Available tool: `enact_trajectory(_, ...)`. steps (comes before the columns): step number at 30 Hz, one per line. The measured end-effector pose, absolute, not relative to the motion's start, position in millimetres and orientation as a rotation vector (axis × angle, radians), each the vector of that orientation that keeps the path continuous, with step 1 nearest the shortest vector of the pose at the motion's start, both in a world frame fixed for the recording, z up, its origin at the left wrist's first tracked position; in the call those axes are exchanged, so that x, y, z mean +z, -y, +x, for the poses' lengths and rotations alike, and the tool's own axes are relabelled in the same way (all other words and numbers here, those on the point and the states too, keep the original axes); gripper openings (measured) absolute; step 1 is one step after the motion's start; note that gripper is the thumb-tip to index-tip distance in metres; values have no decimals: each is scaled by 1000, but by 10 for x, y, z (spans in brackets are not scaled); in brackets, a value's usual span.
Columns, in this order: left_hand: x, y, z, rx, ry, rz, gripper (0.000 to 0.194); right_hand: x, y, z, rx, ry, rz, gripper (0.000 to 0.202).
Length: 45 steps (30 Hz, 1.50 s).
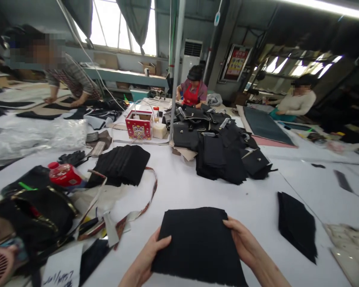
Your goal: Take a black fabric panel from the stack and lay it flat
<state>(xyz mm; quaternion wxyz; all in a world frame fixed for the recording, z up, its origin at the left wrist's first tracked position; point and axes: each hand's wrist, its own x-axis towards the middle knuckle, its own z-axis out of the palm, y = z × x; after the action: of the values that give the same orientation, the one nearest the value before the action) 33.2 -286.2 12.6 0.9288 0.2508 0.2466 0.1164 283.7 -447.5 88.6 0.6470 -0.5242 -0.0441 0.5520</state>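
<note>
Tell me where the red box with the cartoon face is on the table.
In the head view the red box stands at centre-left on the far part of the white table, just left of the upright metal pole, beyond the stack of black fabric.

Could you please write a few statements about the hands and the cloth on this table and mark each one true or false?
1. Both hands grip one black fabric piece, the left hand at its left edge, the right hand at its right edge. True.
2. A stack of black pieces lies to the right of the hands. True.
3. The red box stands beside the right hand. False: it stands farther up the white table, near the pole.
4. The held fabric is white. False: it is black.
5. A red-capped bottle lies at the left. True.
</note>
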Motion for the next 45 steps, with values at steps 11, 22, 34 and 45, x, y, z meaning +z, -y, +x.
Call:
enact_trajectory(11,-802,3319,714,219,-957,945,52,-828,5115,2977,1436,158,-1541,50)
enact_trajectory(22,-869,3448,644,387,-1013,1236,44,-974,5202,2888,1056,386,-1754,45)
enact_trajectory(34,-819,3470,605,424,-1100,1325,34,-836,5119,2803,1049,467,-1759,44)
enact_trajectory(45,-946,3419,697,49,-1120,955,49,-655,5110,2782,743,545,-1916,45)
